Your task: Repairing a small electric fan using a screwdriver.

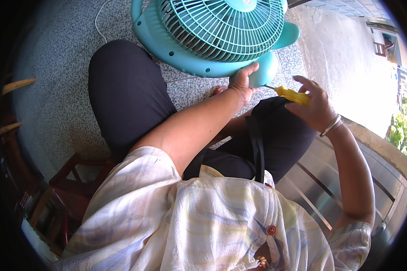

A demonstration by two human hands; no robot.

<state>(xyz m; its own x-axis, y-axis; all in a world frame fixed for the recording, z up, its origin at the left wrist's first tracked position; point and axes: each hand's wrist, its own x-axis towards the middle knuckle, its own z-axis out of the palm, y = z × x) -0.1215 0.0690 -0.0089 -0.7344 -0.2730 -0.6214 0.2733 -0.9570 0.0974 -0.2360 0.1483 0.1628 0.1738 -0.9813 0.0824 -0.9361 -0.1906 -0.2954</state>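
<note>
A turquoise fan (192, 62) with a round slatted grille (221, 34) lies in front of my knees at the top of the view, partly cut off. My left hand (242, 86) grips the fan's lower rim beside a rounded, foot-like part (265, 71), thumb on top and the other fingers mostly hidden underneath. In my right hand (315, 100) is a screwdriver with a yellow handle (295, 95), pinched between thumb and fingers. Its thin metal shaft points left, and the tip meets the side of the rounded part; the screw or hole there is hidden.
Speckled stone floor (63, 108) spreads out at the left, with a white cord (98, 25) on it. A dark red stool (79, 180) stands at the lower left. Metal panels (323, 176) with a raised ledge (380, 149) run along my right side.
</note>
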